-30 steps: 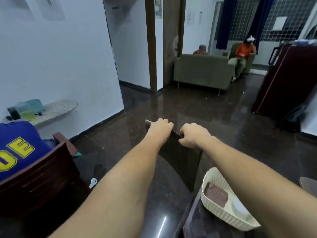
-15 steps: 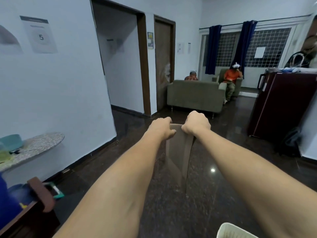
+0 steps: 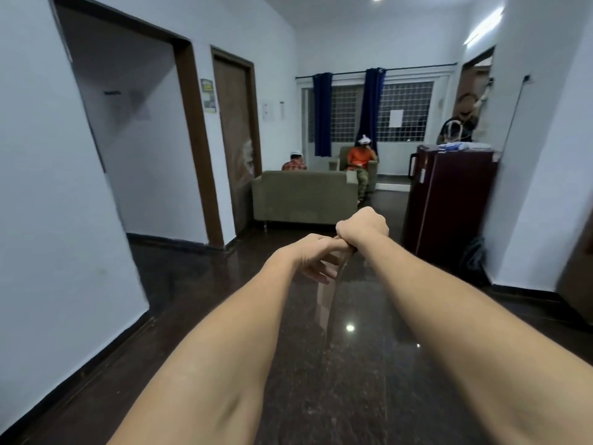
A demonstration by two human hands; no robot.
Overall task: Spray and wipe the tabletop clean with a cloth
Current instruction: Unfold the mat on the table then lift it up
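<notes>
Both hands have drawn together since the frame half a second back, so the cloth [image 3: 323, 305], which then hung as a broad panel between them, now hangs as a narrow folded strip, and the white basket at the lower edge has gone from view as the head has tipped up. As for the task, nothing shows any spraying or wiping done: no tabletop and no spray bottle are in view, and I judge this to be preparation only, shaking out or folding the cloth, with the whole of the spraying and wiping still ahead. Both arms reach straight out toward the sofa [image 3: 301, 197], and the hands meet in front of its right end, well short of it. The right hand [image 3: 362, 228] is a tight fist, knuckles up, fingers curled round the cloth's top edge. The left hand [image 3: 313, 256] lies just below and left of it, touching it; thumb and forefinger seem to pinch the same edge, though motion blur makes that unsure, while its other fingers [image 3: 321, 275] hang loosely curled. From the fist the cloth drops edge-on over the dark polished floor [image 3: 369, 380] before the sofa.
</notes>
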